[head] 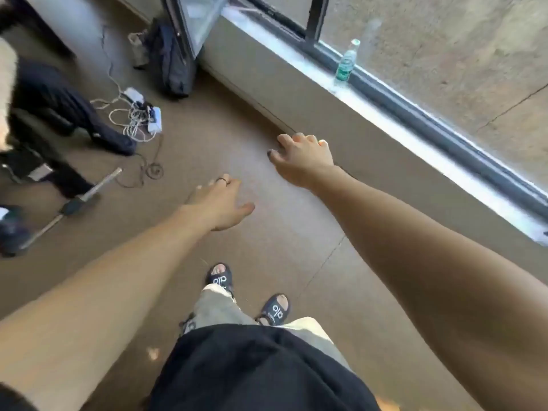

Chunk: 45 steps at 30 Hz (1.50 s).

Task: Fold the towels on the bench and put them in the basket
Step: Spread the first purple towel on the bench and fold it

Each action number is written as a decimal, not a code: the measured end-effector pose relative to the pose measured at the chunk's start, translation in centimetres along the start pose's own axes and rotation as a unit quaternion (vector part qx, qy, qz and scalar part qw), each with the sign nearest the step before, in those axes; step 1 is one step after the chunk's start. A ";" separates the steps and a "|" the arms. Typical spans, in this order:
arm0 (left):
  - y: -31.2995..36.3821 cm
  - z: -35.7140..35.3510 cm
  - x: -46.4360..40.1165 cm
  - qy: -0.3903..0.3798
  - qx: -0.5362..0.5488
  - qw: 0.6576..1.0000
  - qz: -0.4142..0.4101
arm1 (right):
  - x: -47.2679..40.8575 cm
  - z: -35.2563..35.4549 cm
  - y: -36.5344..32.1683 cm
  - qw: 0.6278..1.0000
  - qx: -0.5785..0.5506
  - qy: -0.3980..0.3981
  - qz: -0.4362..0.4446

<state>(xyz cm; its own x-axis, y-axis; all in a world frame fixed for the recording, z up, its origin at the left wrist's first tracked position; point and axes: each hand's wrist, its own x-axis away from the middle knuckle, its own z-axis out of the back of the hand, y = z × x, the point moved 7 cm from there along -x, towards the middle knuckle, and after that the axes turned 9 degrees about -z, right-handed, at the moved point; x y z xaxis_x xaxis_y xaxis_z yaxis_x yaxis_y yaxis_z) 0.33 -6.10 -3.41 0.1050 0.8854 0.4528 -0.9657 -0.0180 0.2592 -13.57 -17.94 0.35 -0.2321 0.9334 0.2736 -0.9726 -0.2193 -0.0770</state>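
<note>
Both arms stretch forward over a brown floor point(267, 232), and neither holds anything; the left hand point(218, 204), just left of the frame's centre, has its fingers loosely spread and apart, a dark ring on one finger, the thumb pointing toward the right; the right hand point(305, 160), slightly above and to the right of the left one, has its fingers relaxed and a little bent, knuckles toward the low grey ledge point(296, 93) that runs diagonally from the top centre to the right edge; whether its fingertips touch that ledge I cannot tell.

No towel, bench or basket shows anywhere in this view, so where they lie relative to either hand cannot be told.

On the sill above the ledge, in the upper right, stands a clear plastic bottle point(346, 64) with a green label, upright, against the window frame point(385, 84); it is well apart from the right hand. In the upper left lies a tangle of white cables and a power strip point(139, 114) on the floor; just above it, a dark backpack point(170, 59) leans at the ledge's end; at the left edge sit dark clothes or bags point(59, 105), blurred, and a metal bar point(74, 203) lies at an angle below them.

At the bottom centre are the person's feet in black sandals point(274, 310), pale trousers and a black top point(252, 372).
</note>
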 end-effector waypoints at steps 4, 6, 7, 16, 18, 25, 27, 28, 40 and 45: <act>-7.6 -2.8 4.4 -0.012 0.045 0.994 0.102 | 0.6 -2.0 -9.3 0.993 0.048 -0.044 0.101; -11.5 -4.1 7.1 -0.010 0.081 0.986 0.145 | 1.0 -3.0 -14.6 0.985 0.066 -0.054 0.149; -13.5 -4.5 8.5 -0.006 0.094 0.982 0.165 | 1.1 -3.5 -17.2 0.981 0.073 -0.059 0.169; -29.8 -9.1 25.4 0.048 0.211 0.907 0.362 | 7.2 -8.4 -43.9 0.909 0.147 -0.097 0.378; -32.3 -10.5 29.6 0.066 0.243 0.880 0.403 | 10.0 -9.5 -49.6 0.883 0.170 -0.098 0.426; -38.2 -15.6 43.1 0.088 0.324 0.778 0.531 | 23.7 -14.3 -67.5 0.773 0.192 -0.108 0.596; -39.2 -17.1 46.3 0.100 0.342 0.742 0.569 | 28.3 -15.7 -71.3 0.730 0.201 -0.108 0.644; -39.7 -17.6 47.7 0.108 0.352 0.724 0.584 | 30.5 -16.6 -73.0 0.703 0.220 -0.109 0.668; -45.5 -23.5 65.2 0.170 0.425 0.481 0.748 | 51.7 -25.5 -91.4 0.490 0.298 -0.131 0.809; -46.4 -26.2 71.6 0.187 0.442 0.406 0.778 | 61.8 -27.4 -95.7 0.407 0.304 -0.124 0.852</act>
<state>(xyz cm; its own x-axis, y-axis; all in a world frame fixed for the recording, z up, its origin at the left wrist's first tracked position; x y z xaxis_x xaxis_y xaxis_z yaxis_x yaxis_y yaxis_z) 46.42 70.28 -5.37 -0.6713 -0.5107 0.5372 0.6851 -0.7041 0.1868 65.44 68.50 -1.61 -0.4969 -0.7624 0.4146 0.7979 -0.5893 -0.1272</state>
